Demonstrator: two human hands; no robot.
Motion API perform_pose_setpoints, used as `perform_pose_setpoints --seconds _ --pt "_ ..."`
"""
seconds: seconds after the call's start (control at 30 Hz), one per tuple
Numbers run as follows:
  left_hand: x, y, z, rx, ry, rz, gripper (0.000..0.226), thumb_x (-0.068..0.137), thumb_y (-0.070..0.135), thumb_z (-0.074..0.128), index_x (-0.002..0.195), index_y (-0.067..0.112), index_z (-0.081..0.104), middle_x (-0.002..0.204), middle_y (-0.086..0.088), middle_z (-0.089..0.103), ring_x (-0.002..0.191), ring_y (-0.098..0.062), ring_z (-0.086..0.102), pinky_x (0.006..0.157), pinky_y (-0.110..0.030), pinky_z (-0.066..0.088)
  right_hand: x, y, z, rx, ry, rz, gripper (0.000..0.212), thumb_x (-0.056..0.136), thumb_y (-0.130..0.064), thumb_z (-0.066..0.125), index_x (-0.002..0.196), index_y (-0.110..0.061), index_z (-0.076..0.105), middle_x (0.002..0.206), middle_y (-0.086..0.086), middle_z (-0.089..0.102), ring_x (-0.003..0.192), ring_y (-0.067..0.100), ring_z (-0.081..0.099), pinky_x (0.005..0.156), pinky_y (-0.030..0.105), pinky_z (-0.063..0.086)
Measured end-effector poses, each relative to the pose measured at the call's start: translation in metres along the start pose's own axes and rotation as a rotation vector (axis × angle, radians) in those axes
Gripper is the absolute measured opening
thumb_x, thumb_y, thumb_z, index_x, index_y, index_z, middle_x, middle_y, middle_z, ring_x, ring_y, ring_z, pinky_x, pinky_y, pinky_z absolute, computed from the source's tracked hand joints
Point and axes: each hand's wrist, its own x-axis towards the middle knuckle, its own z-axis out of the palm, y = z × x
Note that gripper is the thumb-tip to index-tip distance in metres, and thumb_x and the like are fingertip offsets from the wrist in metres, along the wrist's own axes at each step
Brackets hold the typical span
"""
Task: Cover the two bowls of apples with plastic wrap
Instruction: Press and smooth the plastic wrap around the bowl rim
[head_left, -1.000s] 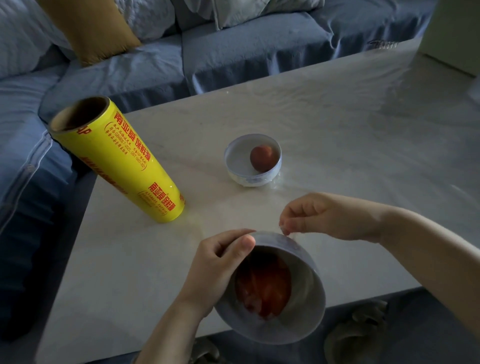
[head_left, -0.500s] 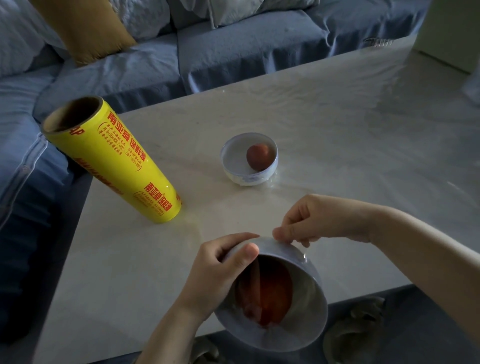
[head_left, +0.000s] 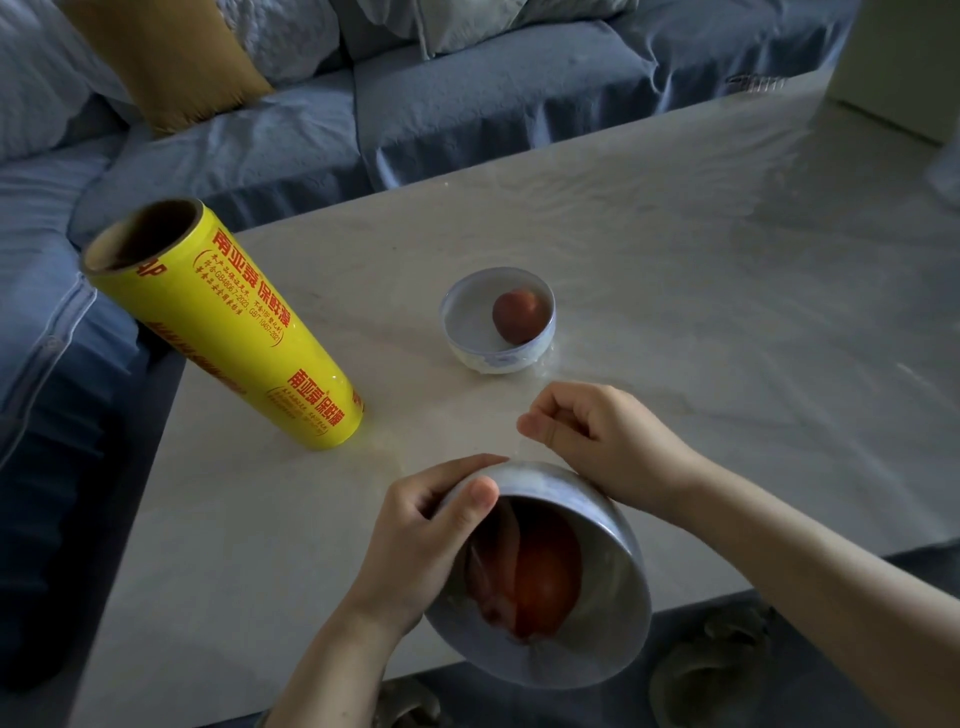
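My left hand (head_left: 423, 535) grips the near bowl (head_left: 597, 634) by its rim, tilted toward me over the table's front edge, with a red apple (head_left: 540, 577) inside under clear plastic wrap. My right hand (head_left: 597, 441) is behind the bowl's far rim, thumb and fingers pinched on a thin edge of the wrap. A second small white bowl (head_left: 496, 353) with one apple (head_left: 519, 316) stands upright mid-table, with wrap crinkled around its base. The yellow roll of plastic wrap (head_left: 234, 332) stands on end at the table's left edge.
The pale stone table (head_left: 675, 270) runs back and to the right. A blue sofa (head_left: 467, 98) with a mustard cushion (head_left: 171, 57) lines the far and left sides. A pale box (head_left: 904, 57) sits at the far right corner. Slippers (head_left: 711, 670) lie on the floor.
My right hand dipped to the near bowl's far rim, then rose slightly with its fingers pinched. The bowl stays tilted in my left hand.
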Motion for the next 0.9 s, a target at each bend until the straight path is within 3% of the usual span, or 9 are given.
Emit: perform_pose_setpoints --seconds 0.1,0.2,0.33,0.47,0.57,0.67,0.7,0.8,0.9 --pt "0.002 0.003 0.0 0.029 0.008 0.036 0.05 0.05 0.081 0.063 0.083 0.045 0.074 0.09 0.018 0.074 0.09 0.0 0.067 0.074 -0.01 0.048 0.006 -0.001 -0.001 0.017 -0.087 0.022 0.025 0.088 -0.034 0.057 0.067 -0.021 0.055 0.053 -0.009 0.046 0.051 0.0 0.045 0.052 0.015 0.035" --pt "0.002 0.002 -0.001 0.049 0.006 0.046 0.052 0.05 0.082 0.062 0.084 0.044 0.074 0.091 0.017 0.074 0.09 0.0 0.067 0.075 -0.01 0.047 0.009 0.001 -0.003 0.062 -0.265 0.091 0.029 0.088 -0.036 0.056 0.072 -0.012 0.061 0.061 -0.009 0.053 0.055 0.001 0.045 0.058 0.019 0.038" --pt "0.0 0.002 0.001 -0.013 -0.012 0.048 0.052 0.052 0.08 0.063 0.085 0.042 0.074 0.088 0.014 0.075 0.087 -0.002 0.068 0.073 -0.013 0.049 0.007 0.003 -0.001 0.247 -0.35 0.198 0.042 0.087 -0.04 0.055 0.053 -0.017 0.046 0.046 -0.013 0.04 0.044 0.002 0.034 0.045 0.012 0.03" --pt "-0.001 -0.002 0.001 -0.013 -0.001 0.034 0.052 0.053 0.079 0.063 0.086 0.04 0.075 0.09 0.012 0.075 0.09 -0.004 0.068 0.076 -0.014 0.049 0.004 0.014 0.008 0.358 -0.207 0.277 0.027 0.081 -0.036 0.066 0.062 -0.018 0.058 0.044 -0.015 0.052 0.043 -0.003 0.043 0.046 0.009 0.035" --pt "0.0 -0.008 0.003 -0.046 0.066 0.011 0.036 0.06 0.06 0.066 0.084 0.035 0.076 0.094 0.009 0.075 0.095 -0.006 0.068 0.082 -0.018 0.05 -0.004 0.031 0.015 0.238 0.002 0.267 0.024 0.075 -0.014 0.073 0.058 -0.02 0.057 0.05 -0.01 0.052 0.043 -0.001 0.042 0.049 0.012 0.036" --pt "0.004 -0.012 0.001 -0.055 0.167 -0.022 0.029 0.061 0.053 0.059 0.077 0.036 0.076 0.087 0.012 0.075 0.088 -0.002 0.068 0.081 -0.017 0.051 -0.022 0.04 0.006 0.373 0.319 0.186 0.016 0.077 -0.013 0.071 0.064 -0.021 0.064 0.06 -0.002 0.063 0.056 0.004 0.055 0.061 0.02 0.046" --pt "0.005 -0.013 0.0 -0.045 0.193 -0.029 0.028 0.06 0.053 0.059 0.075 0.037 0.076 0.085 0.014 0.075 0.086 -0.001 0.067 0.079 -0.015 0.051 -0.029 0.037 0.0 0.447 0.332 0.116 0.01 0.08 -0.017 0.068 0.07 -0.02 0.067 0.067 -0.001 0.068 0.064 0.006 0.061 0.066 0.021 0.05" --pt "0.009 -0.011 0.001 -0.034 0.233 -0.042 0.012 0.066 0.041 0.064 0.069 0.039 0.075 0.079 0.018 0.074 0.08 0.004 0.066 0.073 -0.011 0.05 -0.045 0.024 -0.003 0.432 0.118 -0.068 0.021 0.083 -0.037 0.057 0.093 -0.025 0.071 0.098 -0.011 0.071 0.092 0.003 0.066 0.082 0.015 0.05" --pt "0.011 -0.009 0.003 -0.034 0.266 -0.024 0.015 0.068 0.037 0.061 0.066 0.041 0.074 0.073 0.02 0.073 0.074 0.006 0.065 0.069 -0.009 0.049 -0.044 0.022 0.003 0.325 -0.017 -0.029 0.03 0.083 -0.047 0.053 0.11 -0.039 0.062 0.113 -0.023 0.065 0.108 -0.006 0.058 0.091 0.012 0.045"
